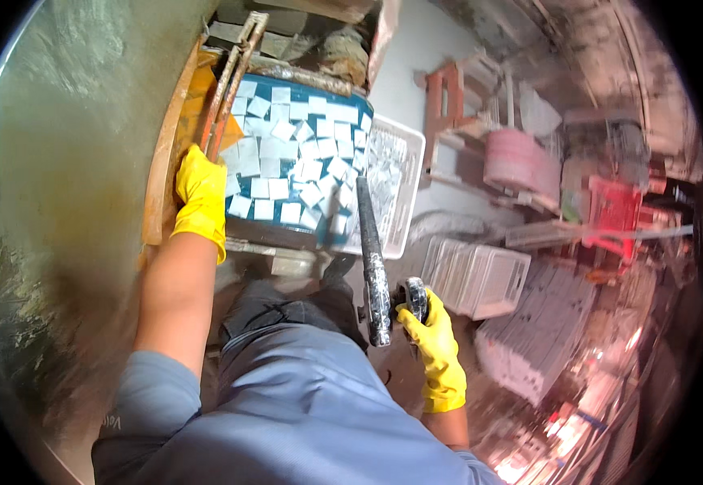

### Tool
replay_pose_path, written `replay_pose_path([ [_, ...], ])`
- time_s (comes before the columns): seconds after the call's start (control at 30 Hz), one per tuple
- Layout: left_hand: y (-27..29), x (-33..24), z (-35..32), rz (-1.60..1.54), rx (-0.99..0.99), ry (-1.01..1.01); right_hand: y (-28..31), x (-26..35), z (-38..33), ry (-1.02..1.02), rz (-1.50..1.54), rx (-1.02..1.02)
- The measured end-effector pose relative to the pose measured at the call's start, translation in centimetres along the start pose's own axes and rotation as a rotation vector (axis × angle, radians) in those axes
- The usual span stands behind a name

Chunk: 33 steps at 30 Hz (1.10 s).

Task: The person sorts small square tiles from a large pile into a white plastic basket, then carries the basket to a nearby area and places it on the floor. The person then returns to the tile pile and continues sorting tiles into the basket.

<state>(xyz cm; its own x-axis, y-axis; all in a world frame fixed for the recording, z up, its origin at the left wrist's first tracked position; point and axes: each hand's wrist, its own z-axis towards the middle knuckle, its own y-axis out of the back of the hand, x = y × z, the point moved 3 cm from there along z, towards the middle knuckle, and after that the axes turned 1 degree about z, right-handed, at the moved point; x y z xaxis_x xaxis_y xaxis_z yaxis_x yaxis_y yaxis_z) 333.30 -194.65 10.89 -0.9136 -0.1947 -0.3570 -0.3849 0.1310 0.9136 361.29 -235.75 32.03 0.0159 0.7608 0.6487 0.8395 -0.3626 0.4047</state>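
Blue work surface bears scattered white square tiles, beside a white crate. Hands are apart: the gloved left hand is closed around a worn red metal tool at the surface's left side; the gloved right hand grips a rounded black part near a speckled black tube.

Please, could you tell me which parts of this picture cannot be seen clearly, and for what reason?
All in the head view:
- Near end of the reddish metal bars: hidden by the gloved left hand.
- Fingertips of the gloved right hand: partly hidden by the round black part.
- Pieces inside the white crate: too small and glaring to count.
- Blue shirt: cut off by the lower edge.
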Motion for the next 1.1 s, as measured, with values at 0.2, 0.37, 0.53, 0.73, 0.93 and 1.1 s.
replay_pose_path([
  [0.2,-1.2,-0.1,0.6,0.029,-0.035,0.042,2.2,14.5,12.2,0.354,-0.296,-0.072],
  [0.37,-1.6,0.4,0.8,0.029,-0.130,0.011,0.7,29.4,26.8,0.562,0.075,-0.003],
  [0.53,-1.1,0.4,1.3,0.040,-0.148,0.042,-6.2,48.8,41.0,0.869,0.315,0.236],
  [0.73,-0.7,-1.2,1.7,0.045,-0.112,0.018,-12.7,65.8,63.6,0.909,0.529,0.780],
  [0.93,-1.6,0.2,1.6,0.048,-0.109,0.022,-18.6,65.7,64.9,0.832,0.764,0.567],
  [1.1,-1.6,1.0,0.8,0.031,-0.077,0.107,-26.9,44.9,46.4,1.245,0.427,0.049],
])
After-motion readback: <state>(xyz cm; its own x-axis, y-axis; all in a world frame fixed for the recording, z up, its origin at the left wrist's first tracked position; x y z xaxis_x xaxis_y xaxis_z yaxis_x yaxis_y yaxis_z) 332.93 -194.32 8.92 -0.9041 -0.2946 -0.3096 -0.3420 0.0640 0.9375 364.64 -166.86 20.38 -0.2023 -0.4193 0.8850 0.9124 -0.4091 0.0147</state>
